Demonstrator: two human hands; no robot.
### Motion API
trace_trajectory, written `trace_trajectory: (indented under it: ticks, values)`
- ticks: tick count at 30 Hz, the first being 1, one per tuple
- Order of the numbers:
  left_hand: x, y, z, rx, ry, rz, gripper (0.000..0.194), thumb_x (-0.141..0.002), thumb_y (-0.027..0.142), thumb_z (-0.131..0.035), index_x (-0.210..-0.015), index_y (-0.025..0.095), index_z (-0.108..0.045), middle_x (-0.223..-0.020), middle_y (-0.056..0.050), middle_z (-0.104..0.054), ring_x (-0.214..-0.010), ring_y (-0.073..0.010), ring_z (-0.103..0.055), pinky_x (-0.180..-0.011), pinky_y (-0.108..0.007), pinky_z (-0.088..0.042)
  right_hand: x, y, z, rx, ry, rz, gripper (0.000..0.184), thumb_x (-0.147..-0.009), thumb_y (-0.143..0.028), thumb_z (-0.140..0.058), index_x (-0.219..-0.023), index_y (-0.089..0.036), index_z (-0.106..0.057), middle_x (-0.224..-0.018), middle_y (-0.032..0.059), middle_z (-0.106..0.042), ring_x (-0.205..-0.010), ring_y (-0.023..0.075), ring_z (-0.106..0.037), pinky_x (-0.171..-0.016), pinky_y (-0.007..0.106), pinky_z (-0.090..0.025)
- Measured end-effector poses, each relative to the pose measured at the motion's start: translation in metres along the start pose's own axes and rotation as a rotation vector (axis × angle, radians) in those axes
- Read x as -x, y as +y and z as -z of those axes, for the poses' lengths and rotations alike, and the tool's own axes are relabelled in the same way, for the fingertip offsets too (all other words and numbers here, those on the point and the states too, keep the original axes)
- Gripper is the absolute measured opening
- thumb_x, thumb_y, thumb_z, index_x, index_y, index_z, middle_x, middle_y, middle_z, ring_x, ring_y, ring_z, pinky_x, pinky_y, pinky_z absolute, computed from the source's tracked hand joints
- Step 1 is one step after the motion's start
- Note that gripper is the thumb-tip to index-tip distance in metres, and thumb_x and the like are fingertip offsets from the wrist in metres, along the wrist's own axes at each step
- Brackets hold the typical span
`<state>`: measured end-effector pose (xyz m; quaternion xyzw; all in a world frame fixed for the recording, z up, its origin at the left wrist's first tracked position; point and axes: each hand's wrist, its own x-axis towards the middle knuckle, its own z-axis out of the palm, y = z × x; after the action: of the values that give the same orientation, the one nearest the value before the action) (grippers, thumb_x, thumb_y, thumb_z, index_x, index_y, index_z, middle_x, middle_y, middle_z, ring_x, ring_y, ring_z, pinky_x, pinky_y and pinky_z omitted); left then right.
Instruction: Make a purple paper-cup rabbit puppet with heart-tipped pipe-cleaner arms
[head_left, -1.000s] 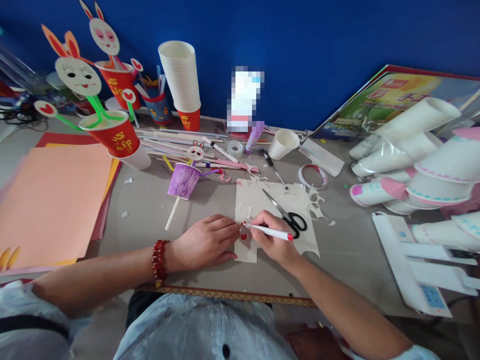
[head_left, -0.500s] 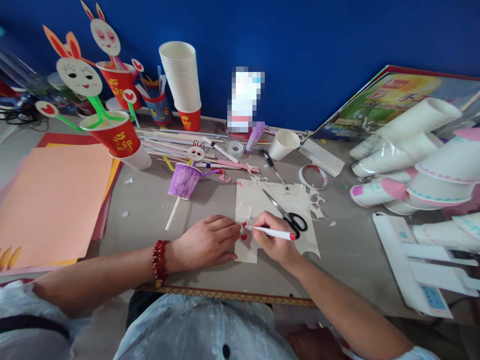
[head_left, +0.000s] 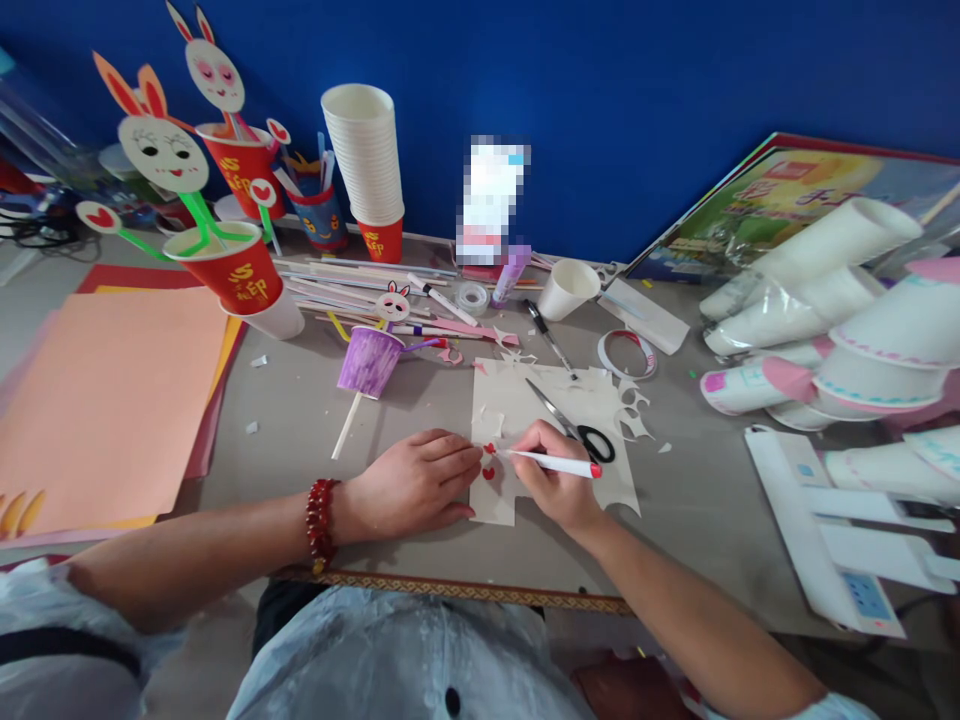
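A white paper (head_left: 493,508) with two small red heart shapes (head_left: 489,473) lies in front of me on the table. My left hand (head_left: 409,484) rests flat with its fingers stretched out, the fingertips on the paper's left edge. In my right hand (head_left: 561,490) is a white felt-tip pen (head_left: 564,464) with a red end, its tip pointing left, just right of the hearts. Whether the tip touches the paper I cannot tell. Black-handled scissors (head_left: 596,443) lie beyond my right hand on the larger white sheet (head_left: 506,385).
A purple paper-cup rabbit (head_left: 370,362) lies beyond my left hand. Behind it are several sticks (head_left: 360,270), a stack of cups (head_left: 364,150) and red-cup rabbits (head_left: 232,270). Coloured paper (head_left: 112,400) is at left; a power strip (head_left: 817,540) and white cups (head_left: 885,330) at right.
My right hand has shifted slightly right, drawing the felt-tip pen's tip away from the upper red heart. My left hand stays in place.
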<state>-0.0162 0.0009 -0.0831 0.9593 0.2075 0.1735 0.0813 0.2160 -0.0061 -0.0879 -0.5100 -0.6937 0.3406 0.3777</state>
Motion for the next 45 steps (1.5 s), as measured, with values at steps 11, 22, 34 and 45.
trace_trajectory:
  ticks: [11,22,34,45]
  values:
    - [0.0001,0.0,-0.0006,0.003,-0.014,0.008,0.039,-0.097,0.039,-0.052,-0.121,0.01,-0.062,-0.126,-0.013,-0.066,-0.116,-0.0269,-0.059,-0.101,-0.04,-0.049,-0.0015,-0.0009,0.0001,0.056,-0.041,0.014,0.017,-0.078,-0.014,-0.054,-0.065,-0.022,-0.046,-0.054,-0.0059,-0.046,-0.049,0.0109,-0.041,-0.05,0.024,-0.032]
    - [0.0007,-0.0001,-0.0014,0.007,-0.014,0.008,0.04,-0.097,0.04,-0.051,-0.122,0.011,-0.061,-0.125,-0.014,-0.066,-0.117,-0.0267,-0.059,-0.101,-0.04,-0.049,-0.0005,0.0003,-0.0005,0.011,-0.002,0.001,0.016,-0.078,-0.014,-0.053,-0.066,-0.022,-0.047,-0.053,-0.0067,-0.044,-0.046,0.0106,-0.039,-0.047,0.024,-0.031]
    - [-0.0008,0.0001,0.001,0.008,-0.028,0.003,0.039,-0.096,0.039,-0.053,-0.122,0.011,-0.061,-0.126,-0.015,-0.066,-0.118,-0.0274,-0.059,-0.102,-0.042,-0.049,-0.0011,-0.0014,0.0002,0.029,0.01,-0.008,0.015,-0.078,-0.016,-0.053,-0.066,-0.023,-0.047,-0.053,-0.0062,-0.044,-0.047,0.0115,-0.039,-0.047,0.025,-0.031]
    - [0.0006,0.0005,-0.0003,0.01,-0.018,0.008,0.04,-0.097,0.039,-0.051,-0.122,0.01,-0.061,-0.126,-0.014,-0.066,-0.117,-0.027,-0.059,-0.101,-0.041,-0.049,-0.002,-0.002,-0.0002,0.053,-0.031,0.006,0.016,-0.077,-0.015,-0.054,-0.065,-0.022,-0.047,-0.054,-0.0055,-0.047,-0.048,0.0116,-0.042,-0.049,0.025,-0.033]
